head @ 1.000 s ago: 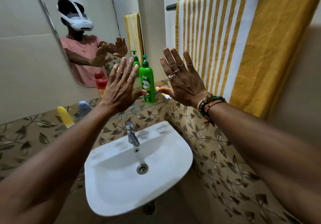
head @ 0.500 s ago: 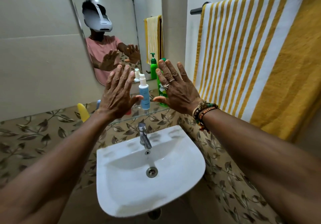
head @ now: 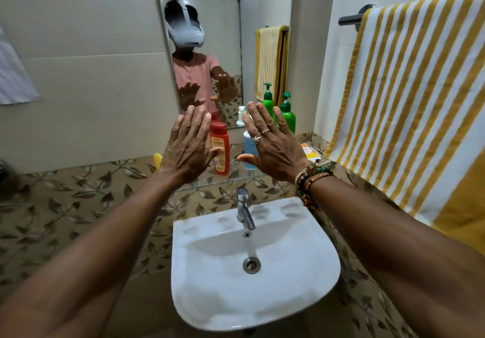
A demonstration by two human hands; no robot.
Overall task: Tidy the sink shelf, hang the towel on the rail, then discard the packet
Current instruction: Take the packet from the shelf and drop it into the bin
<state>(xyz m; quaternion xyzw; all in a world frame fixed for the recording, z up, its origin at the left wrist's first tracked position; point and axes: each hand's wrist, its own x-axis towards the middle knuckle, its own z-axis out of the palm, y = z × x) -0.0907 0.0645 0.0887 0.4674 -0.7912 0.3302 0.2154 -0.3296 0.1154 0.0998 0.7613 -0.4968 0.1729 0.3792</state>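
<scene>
My left hand (head: 187, 148) and my right hand (head: 273, 143) are raised side by side above the sink, palms forward, fingers spread, holding nothing. Behind them a glass shelf (head: 231, 179) carries a red bottle (head: 220, 151), a blue bottle (head: 248, 148) partly hidden by my right hand, a green pump bottle (head: 288, 116) and a yellow object (head: 157, 159) at its left end. An orange and white packet (head: 309, 150) lies at the shelf's right end. A yellow and white striped towel (head: 409, 106) hangs over the dark rail (head: 353, 18) on the right wall.
A white basin (head: 296, 293) with a steel tap (head: 245, 210) sits below the shelf. The mirror (head: 210, 22) above reflects a person wearing a headset. Leaf-patterned tiles cover the lower walls. A white sheet (head: 13, 80) hangs at the far left.
The view has swung left, so the sink and shelf sit further right in frame. The red bottle now shows between my hands. Both hands stay raised and spread.
</scene>
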